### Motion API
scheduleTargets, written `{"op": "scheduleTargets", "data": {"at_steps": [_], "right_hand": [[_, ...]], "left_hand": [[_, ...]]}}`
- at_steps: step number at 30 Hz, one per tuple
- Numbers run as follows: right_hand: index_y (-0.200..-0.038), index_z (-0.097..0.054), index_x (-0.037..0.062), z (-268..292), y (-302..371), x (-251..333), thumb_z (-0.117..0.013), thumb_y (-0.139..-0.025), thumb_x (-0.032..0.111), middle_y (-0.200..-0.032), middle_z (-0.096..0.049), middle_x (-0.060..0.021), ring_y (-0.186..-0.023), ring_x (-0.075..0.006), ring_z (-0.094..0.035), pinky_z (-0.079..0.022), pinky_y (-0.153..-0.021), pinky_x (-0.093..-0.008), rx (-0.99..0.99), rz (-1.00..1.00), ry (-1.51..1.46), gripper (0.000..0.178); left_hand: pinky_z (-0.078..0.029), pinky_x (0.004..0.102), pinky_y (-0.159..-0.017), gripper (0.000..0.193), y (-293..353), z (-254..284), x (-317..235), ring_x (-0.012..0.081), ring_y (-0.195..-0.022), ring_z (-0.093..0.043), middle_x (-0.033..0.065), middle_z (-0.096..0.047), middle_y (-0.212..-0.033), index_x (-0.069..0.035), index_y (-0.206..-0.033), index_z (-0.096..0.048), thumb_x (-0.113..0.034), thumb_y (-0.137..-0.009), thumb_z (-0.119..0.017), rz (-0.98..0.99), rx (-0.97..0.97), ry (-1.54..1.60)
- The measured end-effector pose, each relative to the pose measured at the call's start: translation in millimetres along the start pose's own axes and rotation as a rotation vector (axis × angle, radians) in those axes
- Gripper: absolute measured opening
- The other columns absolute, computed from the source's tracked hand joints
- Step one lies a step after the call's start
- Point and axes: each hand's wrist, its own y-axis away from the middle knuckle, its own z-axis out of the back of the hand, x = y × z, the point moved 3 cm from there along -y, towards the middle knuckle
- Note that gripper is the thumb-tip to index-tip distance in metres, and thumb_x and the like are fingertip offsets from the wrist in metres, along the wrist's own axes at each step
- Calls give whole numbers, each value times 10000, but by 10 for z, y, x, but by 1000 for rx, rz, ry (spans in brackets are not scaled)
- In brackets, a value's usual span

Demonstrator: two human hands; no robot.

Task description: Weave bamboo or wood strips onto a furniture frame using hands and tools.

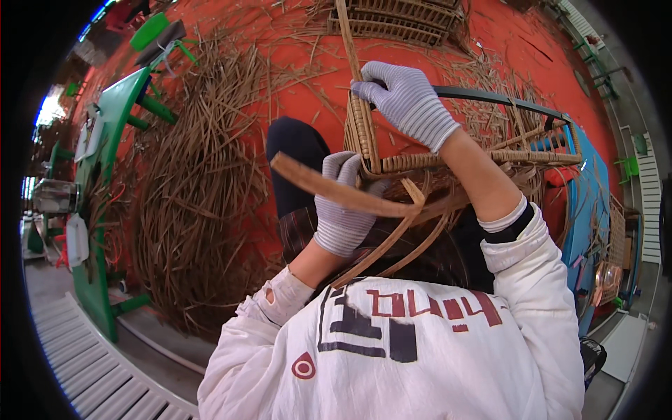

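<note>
A wicker frame (413, 162) with wrapped edges lies across my lap, its corner pointing toward my left hand. My right hand (409, 101), in a grey-striped glove, is closed at the frame's far left side. Its thumb and fingers pinch a flat brown plant strip (347, 38) that runs up and away. Gloved as well, my left hand (343, 217) is closed at the near corner, with its fingers curled against the frame. A broad loose strip (329, 192) passes in front of that hand and hides part of it. More strip ends hang toward my lap.
A big heap of brown strips (203, 175) covers the red floor to the left. Beyond it stands a green table (105, 203). Woven trays (395, 21) lie at the far side. A dark curved band (497, 96) spans the frame, and a blue surface (591, 189) is at right.
</note>
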Motion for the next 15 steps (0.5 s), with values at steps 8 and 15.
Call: {"op": "scheduleTargets", "data": {"at_steps": [8,15], "right_hand": [[-887,-715,40,-18,-2,-6,-661,-939,250,-754,-687,-105,-660,-209,-640,-513,-656,-348,-16,-45,30,224],[-875,-735,73,-70,-28,6,-657,-930,298,-727,-674,-100,-676,-233,-634,-505,-667,-380,-4,-102,38,244]], "left_hand": [[-543,339,-669,479,8,52,-84,277,-797,-634,140,-569,-1075,0,-1092,-640,-127,-695,-878,-30,-6,-28],[-545,414,-718,444,14,51,-140,360,-841,-635,171,-566,-1075,14,-1032,-634,-161,-694,-863,68,38,38]]}}
